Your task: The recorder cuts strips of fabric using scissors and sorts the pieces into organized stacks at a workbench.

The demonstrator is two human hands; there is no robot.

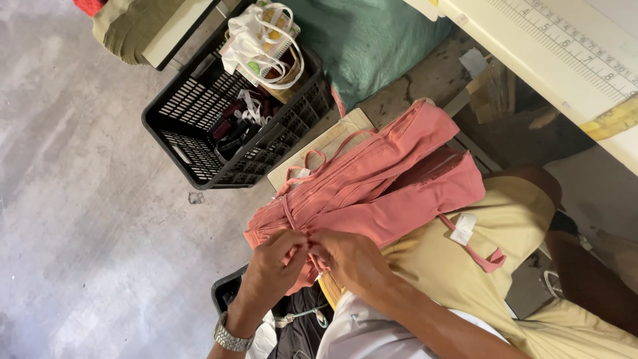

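Both hands point(312, 256) seemingly pinch the pink garment bundle's point(379, 186) strap.

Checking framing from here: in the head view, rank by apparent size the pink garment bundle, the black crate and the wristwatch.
1. Pink garment bundle, though nearer the camera, so unsure.
2. Black crate.
3. Wristwatch, clearly smallest.

Grey concrete floor point(80, 199), black crate point(199, 126), white table point(531, 46).

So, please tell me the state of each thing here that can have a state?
Stack of pink folded fabric pieces: bundled, lying on the lap.
Thin pink strip: wrapped around the stack, ends pinched.
Left hand: closed on the strip.
Right hand: closed on the strip.
Black plastic crate: open, partly filled.
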